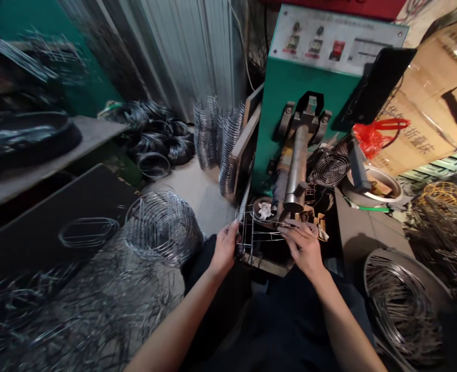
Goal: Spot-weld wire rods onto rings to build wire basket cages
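Observation:
Between my hands is a wire frame (252, 227), made of thin metal rods, just below the arm of a green spot-welding machine (296, 85). My left hand (225, 244) is closed on the frame's left side. My right hand (303, 243) grips its right end, close under the thick metal cylinder (297, 165) of the machine. Part of the frame's far side is hidden behind the right fingers and the machine parts. A small round dish with white scraps (265, 209) sits right behind the frame.
A stack of wire frames (162, 227) stands on the floor at left, with a single oval wire frame (89, 232) on a dark board. Taller wire stacks (206, 134) lean near the machine. At right are a basin of wire rods (401, 305), a round tub (395, 194) and a large cardboard box (426, 103).

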Demonstrator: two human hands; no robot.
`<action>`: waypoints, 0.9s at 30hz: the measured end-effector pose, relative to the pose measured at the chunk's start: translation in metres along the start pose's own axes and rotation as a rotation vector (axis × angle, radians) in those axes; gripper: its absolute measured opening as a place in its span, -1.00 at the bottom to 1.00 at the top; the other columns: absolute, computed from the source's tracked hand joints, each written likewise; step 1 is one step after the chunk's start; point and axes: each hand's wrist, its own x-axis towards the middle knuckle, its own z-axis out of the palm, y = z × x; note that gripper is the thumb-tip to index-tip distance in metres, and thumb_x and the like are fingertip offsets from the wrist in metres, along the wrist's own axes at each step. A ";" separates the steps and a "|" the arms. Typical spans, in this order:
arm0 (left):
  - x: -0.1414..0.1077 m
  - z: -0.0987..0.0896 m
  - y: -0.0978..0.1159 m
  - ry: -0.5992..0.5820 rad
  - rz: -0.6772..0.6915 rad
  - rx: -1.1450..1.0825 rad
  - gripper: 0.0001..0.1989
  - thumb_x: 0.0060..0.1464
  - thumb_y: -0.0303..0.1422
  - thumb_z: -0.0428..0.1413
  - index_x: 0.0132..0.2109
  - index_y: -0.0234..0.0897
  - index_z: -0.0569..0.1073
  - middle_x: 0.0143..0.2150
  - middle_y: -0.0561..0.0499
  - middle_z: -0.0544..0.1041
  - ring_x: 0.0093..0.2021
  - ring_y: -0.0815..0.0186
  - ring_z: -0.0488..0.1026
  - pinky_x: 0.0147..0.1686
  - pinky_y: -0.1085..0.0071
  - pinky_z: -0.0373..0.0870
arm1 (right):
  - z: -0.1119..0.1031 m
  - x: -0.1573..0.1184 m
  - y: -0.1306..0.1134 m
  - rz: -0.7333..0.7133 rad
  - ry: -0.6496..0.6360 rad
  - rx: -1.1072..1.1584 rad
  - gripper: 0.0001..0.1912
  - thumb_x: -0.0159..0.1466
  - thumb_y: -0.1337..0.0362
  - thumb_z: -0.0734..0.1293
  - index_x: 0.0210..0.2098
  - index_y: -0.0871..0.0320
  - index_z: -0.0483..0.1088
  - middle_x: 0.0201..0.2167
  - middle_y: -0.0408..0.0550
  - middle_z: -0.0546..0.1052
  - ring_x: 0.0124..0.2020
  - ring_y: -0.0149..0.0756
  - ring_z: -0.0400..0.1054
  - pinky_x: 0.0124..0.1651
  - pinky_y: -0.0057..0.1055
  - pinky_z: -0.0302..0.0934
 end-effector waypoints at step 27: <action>0.039 0.014 0.032 -0.036 -0.051 0.183 -0.50 -0.02 0.09 0.22 -0.22 -0.28 0.41 -0.67 0.24 0.20 -0.75 0.47 0.11 -0.75 0.55 0.07 | 0.010 0.006 0.013 0.239 0.161 -0.122 -0.75 0.45 0.15 0.27 -0.26 0.07 0.54 -0.22 -0.08 0.66 -0.15 -0.20 0.50 0.04 -0.20 0.02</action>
